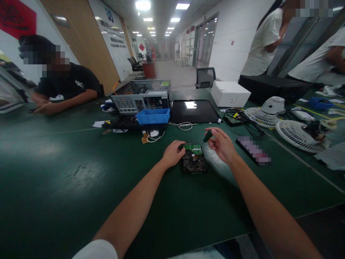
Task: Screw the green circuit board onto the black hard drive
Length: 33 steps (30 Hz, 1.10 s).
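A hard drive (194, 163) lies on the green table in front of me, its green circuit board along the far end. My left hand (174, 154) is closed on the drive's far left corner, thumb and fingers pinching the edge. In my right hand (221, 144) is a screwdriver (207, 136) with a dark green handle, held between thumb and fingers. Its shaft slants down toward the board's right side; whether the tip touches a screw is too small to tell.
Beyond the drive stand a blue bin (153, 116), an open computer case (141, 97) and a dark flat panel (194, 111). To the right lie a phone (253, 151), fan parts (296, 135) and a white box (231, 94). A person (70, 82) sits at the left.
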Available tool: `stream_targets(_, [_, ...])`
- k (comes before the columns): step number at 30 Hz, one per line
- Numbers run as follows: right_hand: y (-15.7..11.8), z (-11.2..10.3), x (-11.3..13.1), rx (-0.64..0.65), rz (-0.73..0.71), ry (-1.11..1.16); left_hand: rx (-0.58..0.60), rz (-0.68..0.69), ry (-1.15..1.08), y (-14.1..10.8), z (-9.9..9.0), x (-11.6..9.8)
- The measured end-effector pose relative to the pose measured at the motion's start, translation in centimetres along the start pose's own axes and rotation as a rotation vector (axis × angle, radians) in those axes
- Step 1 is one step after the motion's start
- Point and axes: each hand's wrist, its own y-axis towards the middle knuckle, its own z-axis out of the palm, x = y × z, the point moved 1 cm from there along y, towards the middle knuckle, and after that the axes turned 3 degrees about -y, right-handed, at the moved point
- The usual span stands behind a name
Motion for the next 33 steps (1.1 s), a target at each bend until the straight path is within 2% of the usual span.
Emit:
stream_targets(7, [0.11,-0.08,0.00,-0.057,-0.057,-0.082,0.005,-0.010,-0.003,0.03,0.10,0.06])
stream_targets(12, [-0.03,-0.04,0.11,-0.010,-0.033,-0.058,-0.003,-0.003,0.002,0.01,0.05,-0.08])
stream_targets(20, [0.28,-0.18,-0.09,-0.017,0.010,-0.025,0.002,-0.005,-0.010,-0.04,-0.02,-0.12])
stream_targets(27, [0.37,-0.46,-0.10,-0.080,-0.099,-0.143,0.009,-0.019,-0.003,-0.03,-0.04,0.08])
stream_targets(33, [0.44,-0.62,0.03,-0.094,-0.100,-0.154,0.010,-0.022,0.001,-0.06,-0.20,-0.27])
